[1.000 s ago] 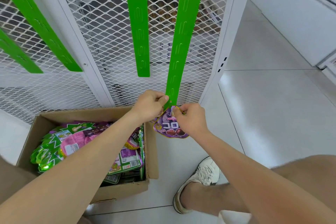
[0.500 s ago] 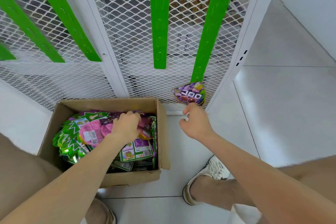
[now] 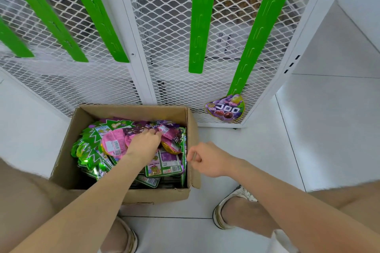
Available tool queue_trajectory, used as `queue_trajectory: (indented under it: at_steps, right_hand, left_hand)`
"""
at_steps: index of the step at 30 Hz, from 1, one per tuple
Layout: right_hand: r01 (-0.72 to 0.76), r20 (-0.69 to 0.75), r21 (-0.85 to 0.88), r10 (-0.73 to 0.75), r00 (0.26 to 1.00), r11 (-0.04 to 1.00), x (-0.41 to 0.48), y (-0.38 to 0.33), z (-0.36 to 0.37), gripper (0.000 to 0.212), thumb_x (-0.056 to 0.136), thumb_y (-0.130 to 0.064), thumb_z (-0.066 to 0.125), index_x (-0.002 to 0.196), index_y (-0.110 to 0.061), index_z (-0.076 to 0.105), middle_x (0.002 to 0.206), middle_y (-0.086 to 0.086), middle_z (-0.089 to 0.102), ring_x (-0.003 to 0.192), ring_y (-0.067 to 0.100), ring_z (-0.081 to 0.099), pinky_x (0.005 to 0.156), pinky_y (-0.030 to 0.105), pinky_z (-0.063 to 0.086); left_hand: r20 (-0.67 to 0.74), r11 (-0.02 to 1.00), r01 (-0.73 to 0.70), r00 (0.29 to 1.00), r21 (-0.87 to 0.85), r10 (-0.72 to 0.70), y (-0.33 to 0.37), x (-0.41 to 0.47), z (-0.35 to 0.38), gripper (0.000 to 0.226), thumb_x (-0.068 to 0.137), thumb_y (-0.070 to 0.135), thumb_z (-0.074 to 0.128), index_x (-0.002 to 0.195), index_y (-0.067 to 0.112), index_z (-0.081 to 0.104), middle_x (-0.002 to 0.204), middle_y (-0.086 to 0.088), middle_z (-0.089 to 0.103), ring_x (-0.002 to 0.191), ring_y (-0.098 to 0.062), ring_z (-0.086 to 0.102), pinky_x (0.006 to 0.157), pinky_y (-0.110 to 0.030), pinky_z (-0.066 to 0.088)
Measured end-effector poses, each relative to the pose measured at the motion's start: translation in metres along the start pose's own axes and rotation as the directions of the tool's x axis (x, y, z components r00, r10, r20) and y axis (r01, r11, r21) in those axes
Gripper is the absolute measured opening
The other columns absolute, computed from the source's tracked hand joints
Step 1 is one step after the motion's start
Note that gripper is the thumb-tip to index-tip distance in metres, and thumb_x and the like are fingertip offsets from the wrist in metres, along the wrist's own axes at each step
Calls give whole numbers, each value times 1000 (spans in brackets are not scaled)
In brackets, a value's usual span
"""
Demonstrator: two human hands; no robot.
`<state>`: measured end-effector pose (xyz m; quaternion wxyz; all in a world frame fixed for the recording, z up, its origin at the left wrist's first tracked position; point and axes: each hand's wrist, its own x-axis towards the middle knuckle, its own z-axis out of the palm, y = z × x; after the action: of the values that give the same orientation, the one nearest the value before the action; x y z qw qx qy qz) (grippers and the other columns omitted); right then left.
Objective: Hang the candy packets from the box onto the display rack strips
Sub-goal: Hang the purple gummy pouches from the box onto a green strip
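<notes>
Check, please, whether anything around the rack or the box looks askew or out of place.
Only small things. The purple packet hangs alone at the very bottom of the rightmost green strip, slightly tilted. The packets in the cardboard box lie jumbled, not stacked. Nothing looks spilled or damaged.

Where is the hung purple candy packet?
Right of centre in the head view, the purple packet hangs at the bottom of the rightmost green strip, above-right of the cardboard box.

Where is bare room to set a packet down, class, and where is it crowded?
Free: white tiled floor right of the brown cardboard box, and left of it. Crowded: inside the box, full of candy packets, left hand among them.
</notes>
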<state>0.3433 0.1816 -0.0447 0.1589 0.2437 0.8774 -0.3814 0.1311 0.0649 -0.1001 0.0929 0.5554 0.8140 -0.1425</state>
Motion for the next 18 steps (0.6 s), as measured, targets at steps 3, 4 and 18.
queue_trajectory:
  at_steps: [3, 4, 18]
  right_hand:
    - [0, -8, -8, 0, 1000, 1000, -2, 1, -2, 16, 97, -15, 59, 106, -14, 72, 66, -17, 57, 65, 5, 55, 84, 30, 53]
    - [-2, -3, -10, 2, 1000, 1000, -3, 2, -3, 16, 97, -15, 59, 106, -15, 72, 64, -17, 57, 65, 4, 55, 84, 30, 54]
    - [131, -363, 285, -19, 931, 950, -10, -13, -42, 56, 83, -28, 85, 132, -23, 60, 114, -9, 69, 98, 6, 67, 87, 28, 56]
  left_hand:
    - [67, 994, 9, 998, 112, -16, 8, -3, -7, 23, 91, 0, 69, 113, 9, 69, 110, -8, 70, 113, -28, 61, 85, -39, 57]
    - [68, 989, 10, 997, 146, -21, 9, -5, -11, 19, 93, 3, 69, 110, 11, 70, 107, -7, 71, 111, -27, 62, 88, -38, 54]
    - [-233, 561, -237, 969, -794, 80, 13, -18, -125, 14, 102, 13, 62, 89, 17, 68, 79, 7, 69, 71, -7, 61, 71, -26, 50]
